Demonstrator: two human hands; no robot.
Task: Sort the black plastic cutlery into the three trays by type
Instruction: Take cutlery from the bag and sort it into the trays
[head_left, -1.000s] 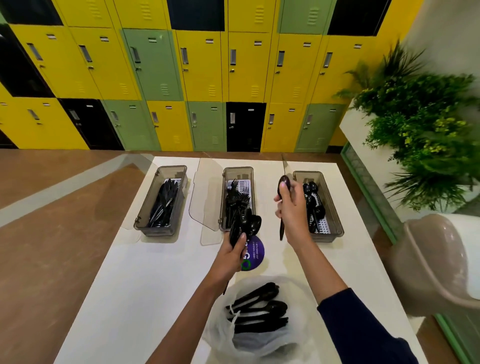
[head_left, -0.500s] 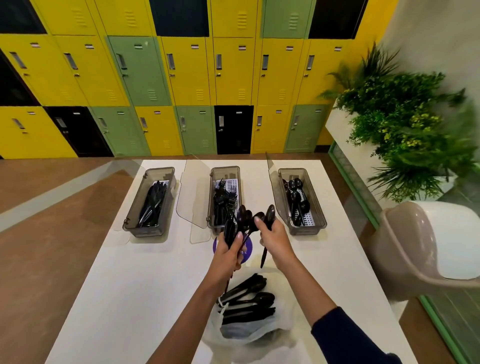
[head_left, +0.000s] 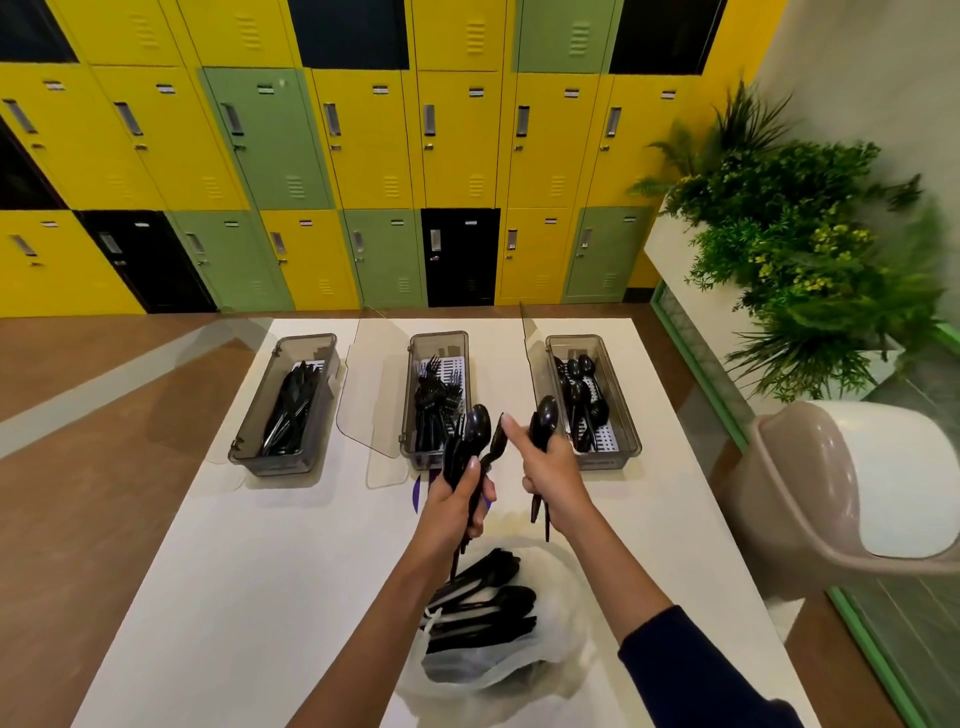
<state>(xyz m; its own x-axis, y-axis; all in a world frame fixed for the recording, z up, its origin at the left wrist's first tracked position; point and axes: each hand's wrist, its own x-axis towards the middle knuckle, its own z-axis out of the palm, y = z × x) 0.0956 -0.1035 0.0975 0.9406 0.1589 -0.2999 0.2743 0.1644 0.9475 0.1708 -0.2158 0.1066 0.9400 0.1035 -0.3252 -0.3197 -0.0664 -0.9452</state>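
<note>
Head view: the left hand (head_left: 457, 504) is closed around a bunch of cutlery (head_left: 475, 436), heads up, above the near end of the middle tray (head_left: 439, 338). The right hand (head_left: 550, 473) grips a spoon (head_left: 545, 415) by the handle, with the forefinger stretched toward the bunch. It is just beside the near left corner of the right tray (head_left: 574, 340), where the other spoons lie.

The step looks like feeding spoons from the bunch into that tray. To do it well, lift the spoon over the near rim, keep clear of the clear lid (head_left: 530, 374) standing open along the tray's left side, and lay it lengthwise with the rest. The left hand should hold the bunch steady so the next piece pulls free without dragging its neighbours out.

Two handle ends seem to hang below the right hand, so it may hold two spoons; I cannot tell. The bunch blurs into the forks behind it, so its count and mix are unclear. The left tray (head_left: 306, 340) holds dark pieces, probably knives. More cutlery waits in the bag (head_left: 519, 670) on the surface (head_left: 260, 597), its types hard to separate. A purple mark (head_left: 418, 491) is mostly hidden by the left hand.
</note>
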